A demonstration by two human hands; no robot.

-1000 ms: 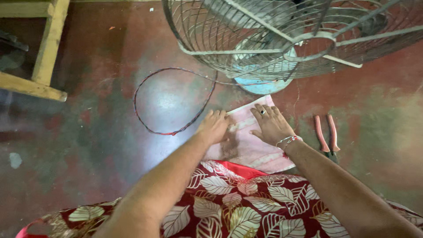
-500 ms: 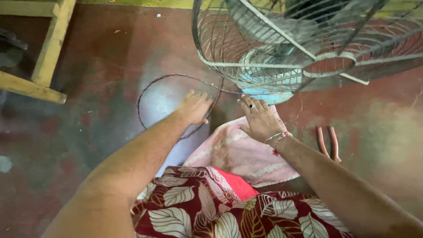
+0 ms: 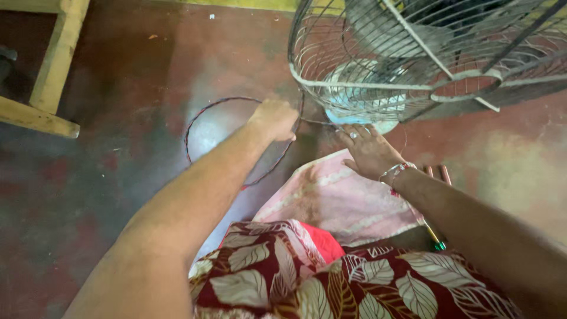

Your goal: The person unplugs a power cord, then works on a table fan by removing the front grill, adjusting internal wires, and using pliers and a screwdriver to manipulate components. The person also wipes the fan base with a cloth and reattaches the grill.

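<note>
My left hand (image 3: 274,118) reaches out over the red floor, its fingers curled on the right side of a thin dark wire ring (image 3: 204,118) that lies flat there. To its right, my right hand (image 3: 369,150) is spread open, palm down, above the far edge of a pink cloth (image 3: 331,198). This hand wears a ring and a beaded bracelet, and its fingertips are close to the pale blue base (image 3: 354,97) under a large metal fan cage (image 3: 413,53). A thin wire runs from the ring towards the cage.
Red-handled pliers (image 3: 440,172) lie on the floor behind my right wrist, mostly hidden. A red leaf-patterned garment (image 3: 331,277) covers my lap at the bottom. A wooden frame (image 3: 56,65) stands at the far left.
Both hands have moved away from me, off the pink cloth. The left hand went from flat to curled on the wire ring; the right reached towards the fan base.
</note>
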